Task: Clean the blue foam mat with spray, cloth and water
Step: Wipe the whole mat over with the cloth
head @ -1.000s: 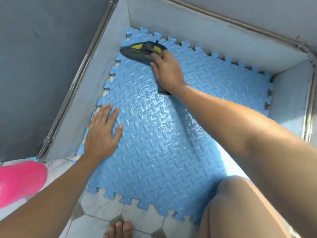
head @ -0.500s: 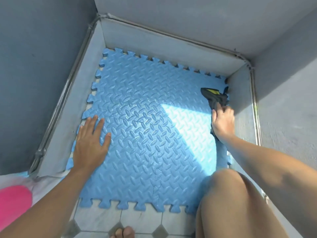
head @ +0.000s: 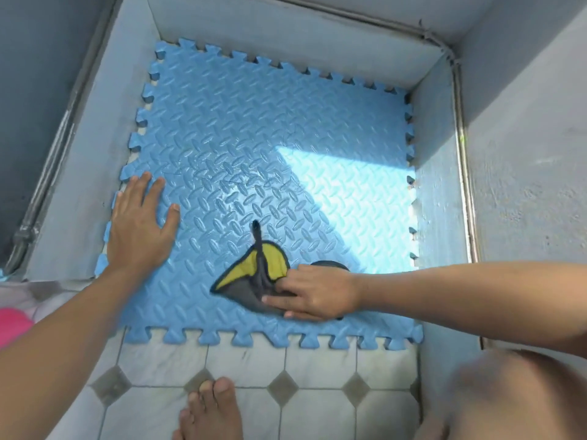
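The blue foam mat (head: 241, 147) lies flat on the floor in a walled corner, its surface embossed and partly lit by a patch of sun. A grey cloth with a yellow side (head: 254, 271) sits bunched on the mat near its front edge. My right hand (head: 314, 290) presses on the cloth's right part with fingers stretched out to the left. My left hand (head: 139, 223) lies flat with spread fingers on the mat's left edge. No spray bottle is in view.
Grey walls (head: 444, 192) close in the mat at the back, left and right, with a metal pipe (head: 47, 173) along the left wall. White tiled floor (head: 247, 360) lies in front. A pink object (head: 12, 322) shows at the left edge. My foot (head: 206, 408) and knee (head: 508, 395) are near.
My right hand has swept the cloth from the mat's far left corner to the far right corner and then to the front middle. My left hand has stayed flat on the left edge.
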A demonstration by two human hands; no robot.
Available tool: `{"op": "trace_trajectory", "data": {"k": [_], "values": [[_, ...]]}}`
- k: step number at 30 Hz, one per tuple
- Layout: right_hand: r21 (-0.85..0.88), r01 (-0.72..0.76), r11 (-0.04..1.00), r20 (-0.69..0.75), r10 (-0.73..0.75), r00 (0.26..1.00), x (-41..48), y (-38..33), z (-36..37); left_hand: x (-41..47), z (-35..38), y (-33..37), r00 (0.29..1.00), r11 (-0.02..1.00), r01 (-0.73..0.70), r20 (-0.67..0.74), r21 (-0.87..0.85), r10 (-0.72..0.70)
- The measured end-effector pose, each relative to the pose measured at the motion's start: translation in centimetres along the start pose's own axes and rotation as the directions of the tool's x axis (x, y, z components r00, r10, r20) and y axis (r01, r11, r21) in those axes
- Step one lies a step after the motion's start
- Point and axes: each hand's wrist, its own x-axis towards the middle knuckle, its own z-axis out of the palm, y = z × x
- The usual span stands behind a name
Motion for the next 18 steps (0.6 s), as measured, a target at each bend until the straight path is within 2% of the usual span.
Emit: {"op": "trace_trajectory", "data": {"k": [1,3,6,8,10,11,12,13,14,15,16,17,18], "values": [[-0.021,0.061,0.998,0.022,-0.06,0.998,-0.8,-0.3,0.1,0.0,0.0,0.1,1.0,1.0,-0.001,0.007,-0.007,0.001],[-0.071,0.057,0.996,0.029,-0.055,0.998,-2.6,1.1,-0.3,0.1,-0.1,0.2,1.0,1.0,-0.008,0.011,-0.014,0.008],[-0.209,-0.166,0.964,0.022,0.174,0.985,-5.5,5.7,-2.6,0.0,-0.1,-0.1,1.0,1.0,-0.009,0.017,-0.006,0.009],[-0.314,-0.389,0.866,-0.044,0.396,0.917,-7.6,9.3,-4.4,0.0,-0.1,-0.1,1.0,1.0,-0.016,0.018,-0.014,0.016],[-0.305,-0.63,0.714,-0.178,0.607,0.775,-9.0,12.3,-6.1,0.2,-0.1,-0.2,1.0,1.0,-0.013,0.014,-0.026,0.013],[-0.239,-0.756,0.609,-0.243,0.717,0.654,-9.4,13.6,-6.7,0.1,0.0,-0.3,1.0,0.999,-0.017,0.01,-0.029,0.017],[-0.136,-0.865,0.483,-0.276,0.82,0.502,-9.7,14.7,-7.2,0.1,0.0,-0.3,1.0,0.999,-0.022,0.007,-0.034,0.022],[-0.028,-0.936,0.35,-0.28,0.896,0.343,-9.9,15.3,-7.5,0.1,0.0,-0.3,1.0,0.999,-0.024,0.004,-0.042,0.024],[0.057,-0.968,0.245,-0.261,0.939,0.222,-10.2,15.5,-7.7,0.1,0.0,-0.2,1.0,0.999,-0.025,-0.001,-0.046,0.024],[0.109,-0.974,0.2,-0.232,0.958,0.171,-10.4,15.2,-7.9,0.2,0.1,-0.2,1.0,0.999,-0.027,-0.006,-0.047,0.027],[0.104,-0.969,0.224,-0.214,0.957,0.198,-10.4,14.3,-8.1,0.1,0.1,-0.2,1.0,0.998,-0.029,-0.009,-0.049,0.029],[0.064,-0.949,0.31,-0.2,0.935,0.292,-10.2,12.9,-8.2,0.1,0.1,-0.2,1.0,0.998,-0.029,-0.014,-0.05,0.028],[0.009,-0.9,0.435,-0.165,0.889,0.428,-9.9,11.0,-8.1,0.1,0.2,-0.2,0.999,0.998,-0.028,-0.018,-0.051,0.027]]}}
